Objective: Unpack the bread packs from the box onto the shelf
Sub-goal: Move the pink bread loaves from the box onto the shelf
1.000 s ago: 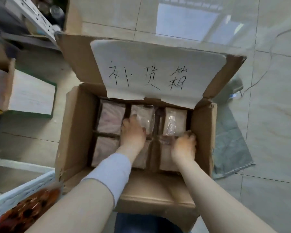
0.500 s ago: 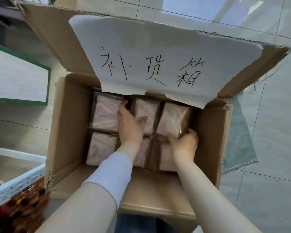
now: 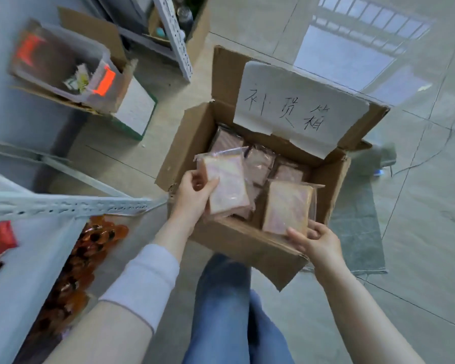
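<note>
Head cam, looking down. The left hand (image 3: 195, 197) has thumb and fingers wrapped around a clear-wrapped bread pack (image 3: 226, 185), holding it over the 9 o'clock side of the cardboard box (image 3: 195, 137). The right hand (image 3: 316, 240) pinches the bottom edge of a second bread pack (image 3: 286, 207), upright at the box's 5 o'clock corner. The leftover bread packs (image 3: 259, 164) lie inside toward 12. A handwritten paper label (image 3: 300, 109) is on the open flap. The white metal shelf (image 3: 63, 206) sits at the box's 8 o'clock, with orange snack packs (image 3: 90, 248) by its rail.
</note>
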Demonstrator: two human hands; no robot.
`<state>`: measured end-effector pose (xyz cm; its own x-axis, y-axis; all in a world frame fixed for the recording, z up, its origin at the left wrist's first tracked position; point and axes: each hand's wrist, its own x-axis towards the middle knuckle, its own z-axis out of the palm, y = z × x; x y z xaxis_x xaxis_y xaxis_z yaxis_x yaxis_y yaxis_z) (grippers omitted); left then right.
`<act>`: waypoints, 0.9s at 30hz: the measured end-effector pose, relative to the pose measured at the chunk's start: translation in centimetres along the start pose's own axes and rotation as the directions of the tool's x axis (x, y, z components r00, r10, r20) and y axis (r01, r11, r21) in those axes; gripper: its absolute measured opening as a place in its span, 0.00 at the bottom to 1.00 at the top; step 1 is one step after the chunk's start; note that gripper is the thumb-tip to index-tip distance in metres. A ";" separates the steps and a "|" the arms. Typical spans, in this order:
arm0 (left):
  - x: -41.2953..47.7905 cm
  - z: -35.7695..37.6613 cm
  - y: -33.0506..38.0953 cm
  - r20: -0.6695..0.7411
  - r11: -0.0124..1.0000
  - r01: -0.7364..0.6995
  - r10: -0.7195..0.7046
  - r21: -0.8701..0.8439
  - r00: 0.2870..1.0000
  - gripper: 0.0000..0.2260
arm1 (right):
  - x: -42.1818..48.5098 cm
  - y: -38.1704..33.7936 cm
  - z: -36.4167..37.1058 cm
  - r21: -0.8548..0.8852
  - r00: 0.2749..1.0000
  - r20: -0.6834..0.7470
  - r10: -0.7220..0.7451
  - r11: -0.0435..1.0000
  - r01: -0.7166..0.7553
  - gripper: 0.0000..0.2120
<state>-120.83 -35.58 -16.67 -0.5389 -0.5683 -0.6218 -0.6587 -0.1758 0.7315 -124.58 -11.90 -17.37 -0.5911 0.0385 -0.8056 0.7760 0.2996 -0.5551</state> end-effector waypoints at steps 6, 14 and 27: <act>-15.2 -12.3 1.4 -0.186 0.917 -0.141 0.075 -0.374 0.980 0.05 | -14.6 -1.3 0.7 -0.109 0.958 0.212 -0.191 0.970 0.217 0.17; -35.6 -33.1 1.3 -0.584 0.803 -0.472 0.197 -0.364 0.787 0.08 | -36.4 -2.8 9.9 -0.204 0.788 0.548 -0.280 0.869 0.451 0.14; -56.3 -72.1 -13.4 -0.869 0.739 -0.657 0.220 -0.149 0.444 0.07 | -67.6 6.7 41.2 0.011 0.299 0.891 -0.342 0.675 0.738 0.05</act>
<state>-43.81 -59.16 28.66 0.0724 -0.9892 0.1276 -0.0553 0.1238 0.9908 -70.39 -51.73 24.84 -0.2460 -0.9401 -0.2360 0.0903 0.2202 -0.9713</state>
